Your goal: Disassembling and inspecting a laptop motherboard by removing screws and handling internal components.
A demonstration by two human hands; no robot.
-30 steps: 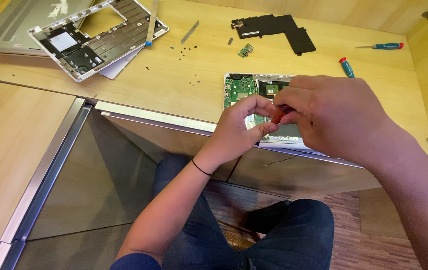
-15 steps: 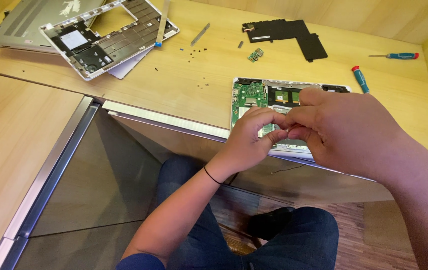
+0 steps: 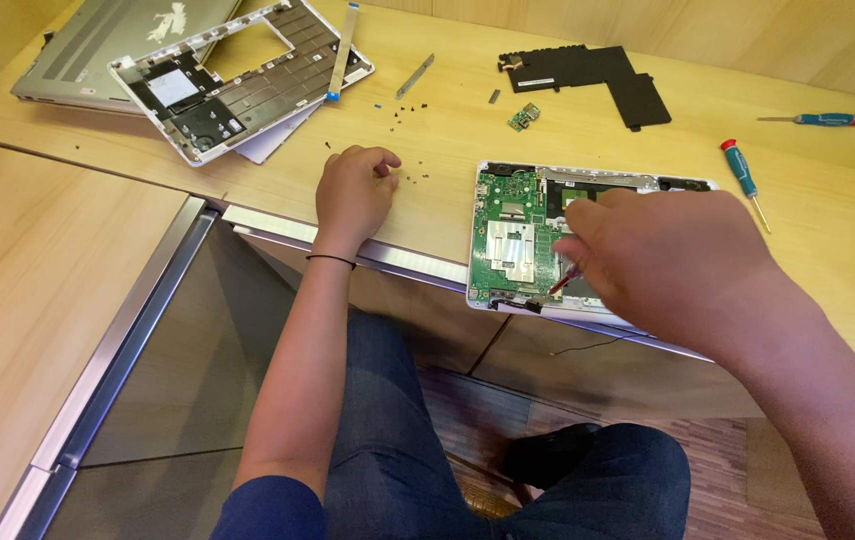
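Your right hand (image 3: 663, 255) pinches a red tool (image 3: 564, 281) over the green board (image 3: 510, 235) at centre; left hand (image 3: 353, 190), fingers curled, rests by tiny black screws (image 3: 410, 180).

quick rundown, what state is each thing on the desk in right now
opened laptop base: cover off, green board exposed
right hand: over the base, holding a thin red tool
left hand: loosely curled, resting by the loose screws
keyboard frame: detached, lying over the grey lid
black panel: removed, flat
two screwdrivers: lying unused

Single head view, looking steeply down, close over wooden desk (image 3: 448, 180) and lap.
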